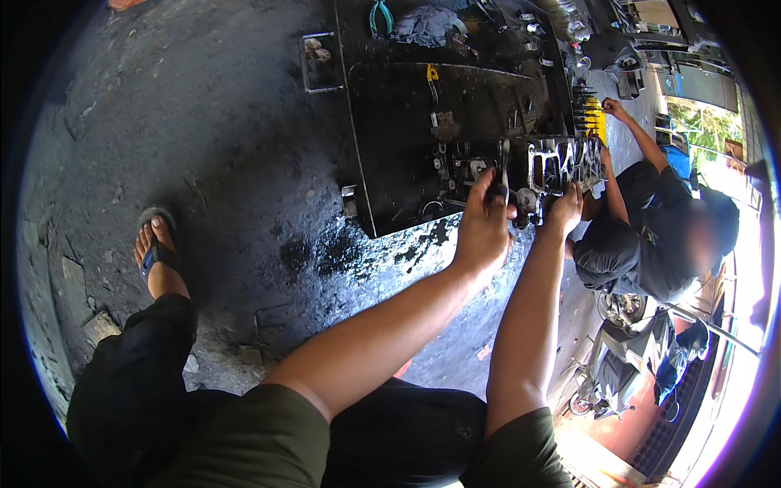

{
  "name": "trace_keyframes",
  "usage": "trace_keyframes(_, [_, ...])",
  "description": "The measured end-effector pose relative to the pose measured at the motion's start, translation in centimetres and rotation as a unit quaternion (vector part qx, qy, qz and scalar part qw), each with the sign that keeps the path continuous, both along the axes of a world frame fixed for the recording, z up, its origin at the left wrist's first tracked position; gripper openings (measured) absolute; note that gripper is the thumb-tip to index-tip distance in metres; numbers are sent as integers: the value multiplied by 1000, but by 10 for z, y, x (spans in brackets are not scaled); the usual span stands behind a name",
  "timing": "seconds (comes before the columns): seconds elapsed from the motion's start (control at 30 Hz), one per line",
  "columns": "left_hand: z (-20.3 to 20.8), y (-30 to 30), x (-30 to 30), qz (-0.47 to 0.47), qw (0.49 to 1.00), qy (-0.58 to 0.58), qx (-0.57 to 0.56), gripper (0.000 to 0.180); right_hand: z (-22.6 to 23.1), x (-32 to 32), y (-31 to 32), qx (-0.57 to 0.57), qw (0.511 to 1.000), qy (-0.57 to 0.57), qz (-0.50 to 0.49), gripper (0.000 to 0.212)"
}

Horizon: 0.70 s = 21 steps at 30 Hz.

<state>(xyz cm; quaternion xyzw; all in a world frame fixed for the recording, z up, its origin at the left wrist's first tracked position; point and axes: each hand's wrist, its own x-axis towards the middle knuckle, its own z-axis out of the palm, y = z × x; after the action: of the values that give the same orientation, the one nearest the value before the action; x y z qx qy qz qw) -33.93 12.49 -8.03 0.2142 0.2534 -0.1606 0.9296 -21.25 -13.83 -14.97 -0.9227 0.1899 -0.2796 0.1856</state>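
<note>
A metal engine block (561,161) with large openings lies at the near right corner of a black metal tray. My left hand (482,232) is closed at its near left end, thumb and fingers round a dark piece that I cannot make out. A slim metal bar (505,163) rises just beyond those fingers. My right hand (565,213) grips the near edge of the block, its fingertips partly hidden. Between my hands sits a round metal part (527,200) at the block's end. Left of it, small metal parts (476,168) lie on the tray.
The oily black tray (390,163) holds a yellow-handled tool (432,77), teal-handled pliers (380,18) and a grey rag (427,26). At right a co-worker (651,220) crouches, one hand near a yellow rack (595,118), the other at the block. A motorcycle (622,362) stands behind.
</note>
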Motion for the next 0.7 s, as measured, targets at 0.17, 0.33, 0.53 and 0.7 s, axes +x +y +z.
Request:
trace_keyframes(0.17, [12, 0, 2, -163, 982, 85, -40, 42, 1, 1, 6, 113, 990, -5, -85, 38])
trace_keyframes(0.33, [14, -1, 14, 22, 997, 36, -66, 37, 5, -1, 15, 145, 988, -30, -33, 39])
trace_keyframes(0.53, [9, -13, 10, -104, 990, 86, -34, 33, 12, -6, 30, 185, 979, -41, -70, 38])
trace_keyframes(0.7, [-50, -14, 35, 66, 993, -47, 86, 35, 24, -8, 46, 181, 982, -31, -46, 40])
